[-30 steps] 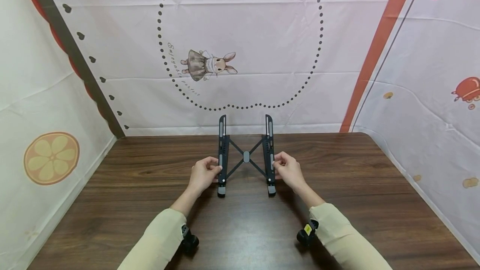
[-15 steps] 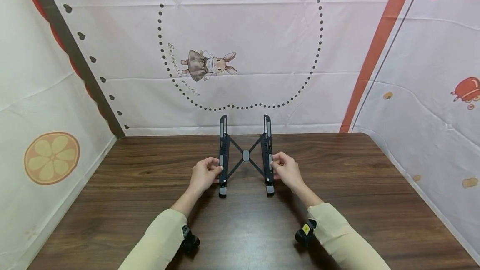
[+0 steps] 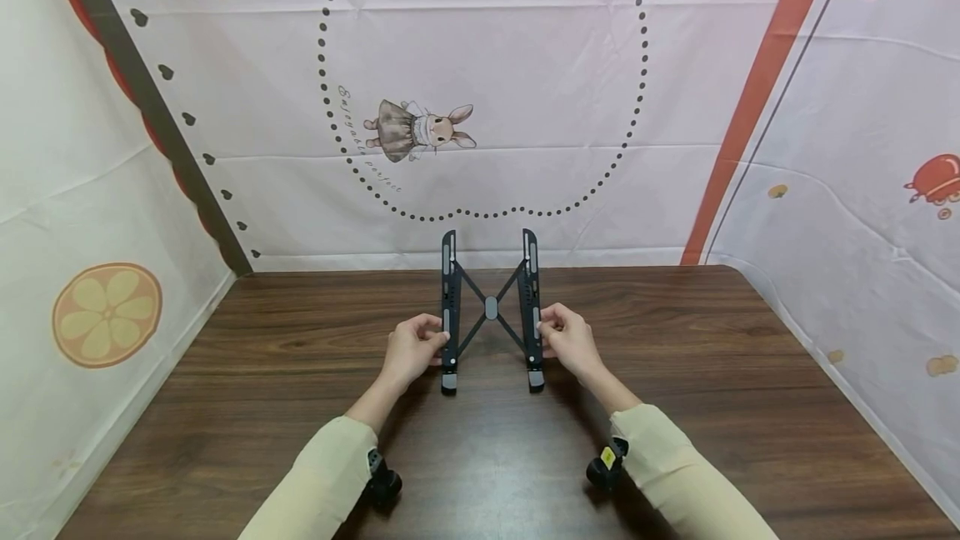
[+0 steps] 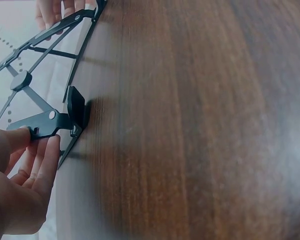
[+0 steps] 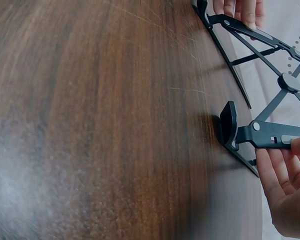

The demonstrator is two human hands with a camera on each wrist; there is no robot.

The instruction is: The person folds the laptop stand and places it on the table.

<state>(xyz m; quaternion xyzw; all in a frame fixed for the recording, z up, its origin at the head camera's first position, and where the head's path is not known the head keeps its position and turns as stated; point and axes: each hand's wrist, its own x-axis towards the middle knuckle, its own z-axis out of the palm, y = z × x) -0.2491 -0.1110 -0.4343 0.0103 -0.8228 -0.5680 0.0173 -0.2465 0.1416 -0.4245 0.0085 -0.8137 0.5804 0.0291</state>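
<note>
A black folding laptop stand (image 3: 491, 307) stands near the back of the table, its two side rails joined by crossed bars with a grey oval hub. My left hand (image 3: 409, 350) pinches the left rail, thumb on top and fingers underneath, as the left wrist view shows the rail (image 4: 40, 122) between them. On the other side my right hand (image 3: 572, 342) holds the right rail (image 5: 270, 134) the same way, close to its front end. Upturned front lips (image 5: 229, 120) and grey pads show on the rails. The stand's base arms rest on the wood, apart from the raised rails.
The brown wooden table (image 3: 480, 457) spreads around the stand. A patterned white cloth (image 3: 540, 107) hangs behind its back edge and along both sides. Small black cameras (image 3: 384, 486) are strapped to both wrists, close over the tabletop.
The two rails have drawn closer together, and the crossed bars stand steeper. My right hand has moved left with its rail; my left hand has shifted slightly right.
</note>
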